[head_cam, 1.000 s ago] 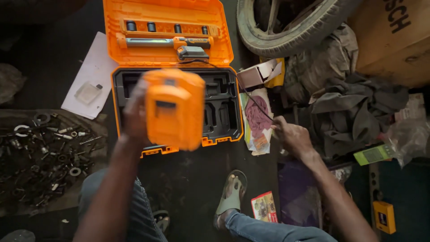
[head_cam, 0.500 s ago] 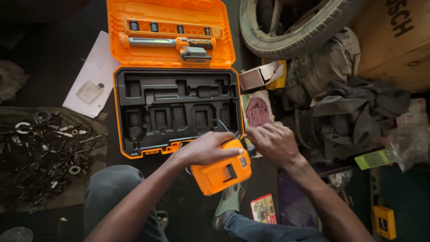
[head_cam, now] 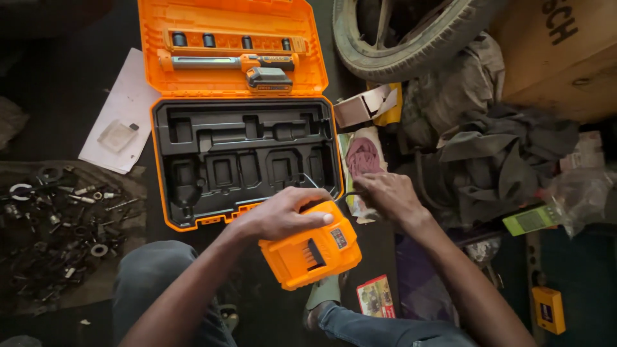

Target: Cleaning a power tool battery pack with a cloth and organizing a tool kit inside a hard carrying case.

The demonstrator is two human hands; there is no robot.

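Left of us lies a pile of loose metal parts (head_cam: 58, 225). Our left hand (head_cam: 279, 215) clasps the orange charger block (head_cam: 312, 247) just below the open orange tool case (head_cam: 241, 160). Our right hand (head_cam: 385, 193) rests beside the block, and we cannot tell its grip.

My arms are bare from the elbows down, with no sleeves, gloves, watch or rings on my left hand (head_cam: 279, 215) or right hand (head_cam: 385, 193). I wear grey-blue denim trousers (head_cam: 160, 283), faded at the knees. On my near foot sits a pale green sandal (head_cam: 321, 292) with an open strap.
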